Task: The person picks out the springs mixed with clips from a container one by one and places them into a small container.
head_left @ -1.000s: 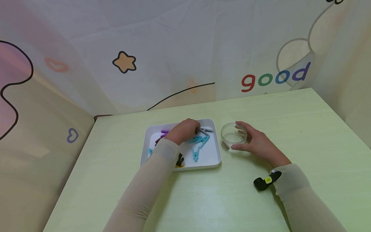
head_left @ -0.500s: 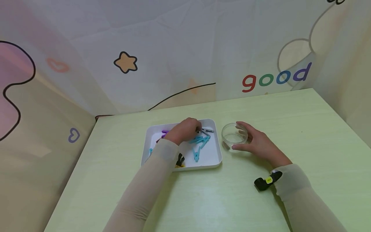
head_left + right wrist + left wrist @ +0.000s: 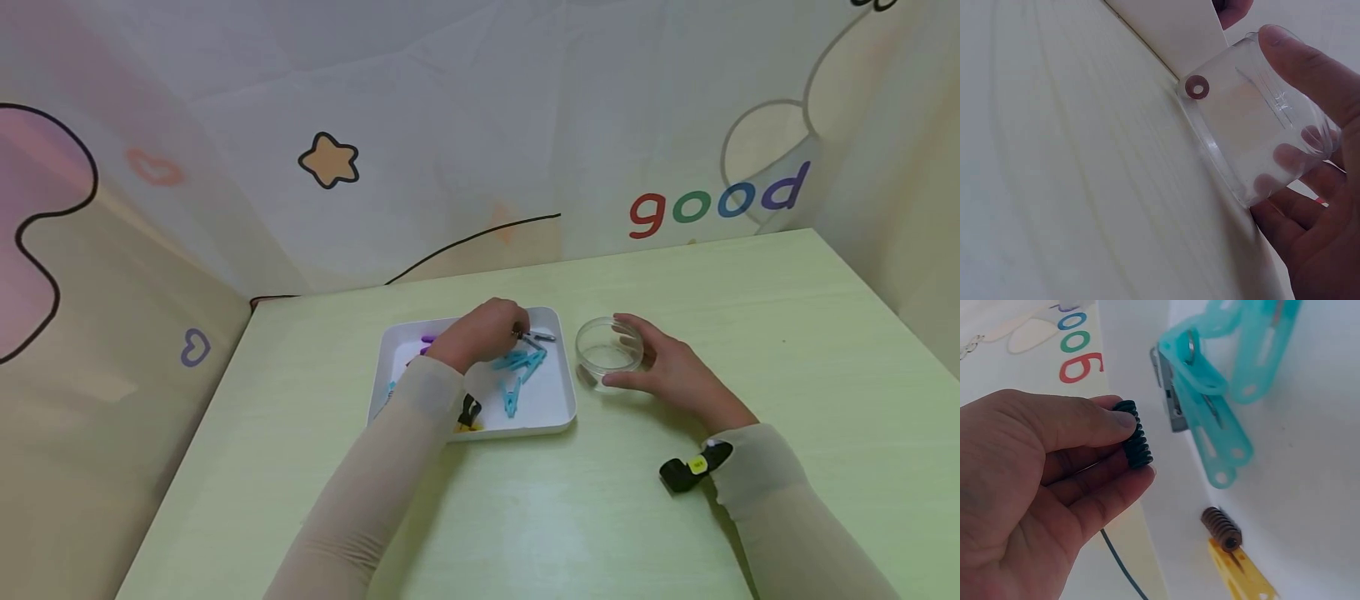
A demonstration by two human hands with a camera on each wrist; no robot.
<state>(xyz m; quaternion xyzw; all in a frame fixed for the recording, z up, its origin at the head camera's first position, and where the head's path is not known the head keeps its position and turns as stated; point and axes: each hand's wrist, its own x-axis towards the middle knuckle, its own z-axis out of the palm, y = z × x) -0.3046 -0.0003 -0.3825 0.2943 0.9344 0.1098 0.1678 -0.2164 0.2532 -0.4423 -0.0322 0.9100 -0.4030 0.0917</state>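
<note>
Over the white tray [image 3: 536,421], my left hand [image 3: 487,329] pinches a dark coil spring [image 3: 1135,433] between thumb and fingertips. Teal clothespins [image 3: 1213,422] lie in the tray beside it, with a metal clip [image 3: 542,337] near them. A brown coil spring [image 3: 1221,528] touches a yellow clothespin [image 3: 1241,572] in the left wrist view. Just right of the tray, my right hand [image 3: 671,371] grips a clear round jar [image 3: 609,346] with the thumb in front and fingers behind. A small reddish-brown ring shape [image 3: 1197,87] shows at the jar's bottom in the right wrist view.
Purple pieces [image 3: 427,340] and a black clip [image 3: 469,411] lie in the tray, partly covered by the left arm. A black wrist camera [image 3: 693,468] sits on the right cuff. The pale green table [image 3: 555,517] ends at a printed cloth backdrop [image 3: 450,150].
My left hand has risen slightly and shifted a little to the right over the tray. The right hand keeps its hold on the jar.
</note>
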